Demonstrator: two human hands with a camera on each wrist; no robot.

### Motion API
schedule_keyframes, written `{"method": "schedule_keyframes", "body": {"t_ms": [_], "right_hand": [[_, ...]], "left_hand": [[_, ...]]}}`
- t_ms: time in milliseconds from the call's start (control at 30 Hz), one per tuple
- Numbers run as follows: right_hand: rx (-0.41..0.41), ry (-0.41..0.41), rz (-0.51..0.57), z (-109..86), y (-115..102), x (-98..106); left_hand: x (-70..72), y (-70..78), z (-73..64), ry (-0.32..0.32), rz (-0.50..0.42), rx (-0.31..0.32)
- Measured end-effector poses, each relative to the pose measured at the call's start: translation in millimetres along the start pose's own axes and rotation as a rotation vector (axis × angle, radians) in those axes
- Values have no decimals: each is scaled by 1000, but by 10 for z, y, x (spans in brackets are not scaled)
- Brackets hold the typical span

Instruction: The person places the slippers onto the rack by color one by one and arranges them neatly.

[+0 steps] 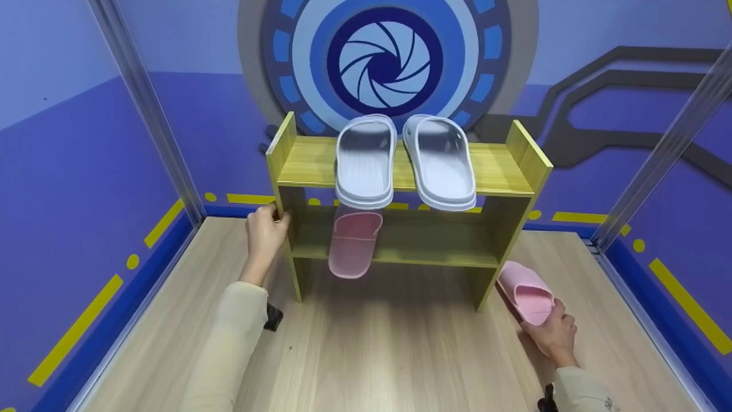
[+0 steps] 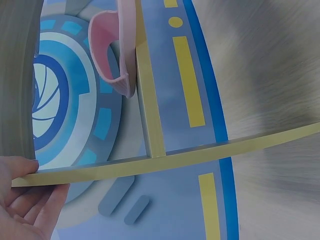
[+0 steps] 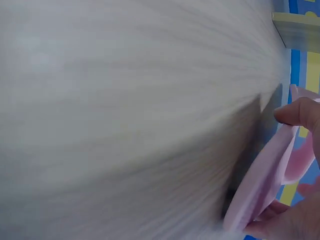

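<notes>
On the left of a wooden shoe rack (image 1: 497, 171), my left hand (image 1: 266, 234) grips the edge of its side panel. The left wrist view shows the thumb (image 2: 20, 166) on one side of that panel and the fingers on the other. My right hand (image 1: 555, 335) holds a pink slipper (image 1: 523, 286) by its heel end, low over the table beside the rack's right leg, toe pointing away from me. A matching pink slipper (image 1: 354, 252) rests on the lower shelf, left of centre, its heel jutting past the front edge.
Two pale grey clogs, a left one (image 1: 366, 166) and a right one (image 1: 443, 166), sit side by side on the top shelf, overhanging its front. The wood-grain table (image 1: 377, 355) is bounded by blue printed walls (image 1: 200, 126) and metal posts (image 1: 143, 109).
</notes>
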State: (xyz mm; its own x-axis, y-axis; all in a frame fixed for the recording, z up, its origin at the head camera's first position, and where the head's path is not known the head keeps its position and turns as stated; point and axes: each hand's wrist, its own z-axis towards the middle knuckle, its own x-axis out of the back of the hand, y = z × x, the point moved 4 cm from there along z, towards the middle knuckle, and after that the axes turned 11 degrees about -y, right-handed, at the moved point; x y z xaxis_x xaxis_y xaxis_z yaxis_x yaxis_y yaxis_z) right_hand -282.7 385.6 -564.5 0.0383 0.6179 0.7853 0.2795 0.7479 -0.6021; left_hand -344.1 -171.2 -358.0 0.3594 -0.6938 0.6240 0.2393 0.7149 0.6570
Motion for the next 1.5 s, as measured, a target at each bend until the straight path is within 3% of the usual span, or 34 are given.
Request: {"method": "schedule_keyframes", "body": {"t_ms": [333, 733, 1033, 1300, 1500], "right_hand": [[60, -103, -105, -10, 43, 187], [310, -218, -174, -4, 163, 361], [401, -339, -126, -47, 174, 422], [396, -449, -58, -90, 137, 379], [516, -474, -17, -129, 35, 308]], "left_hand": [[5, 4, -3, 6, -12, -7], [2, 6, 3, 5, 10, 17], [7, 18, 3, 2, 11, 28], [3, 13, 3, 3, 2, 27], [9, 12, 0, 28, 9, 0]]}}
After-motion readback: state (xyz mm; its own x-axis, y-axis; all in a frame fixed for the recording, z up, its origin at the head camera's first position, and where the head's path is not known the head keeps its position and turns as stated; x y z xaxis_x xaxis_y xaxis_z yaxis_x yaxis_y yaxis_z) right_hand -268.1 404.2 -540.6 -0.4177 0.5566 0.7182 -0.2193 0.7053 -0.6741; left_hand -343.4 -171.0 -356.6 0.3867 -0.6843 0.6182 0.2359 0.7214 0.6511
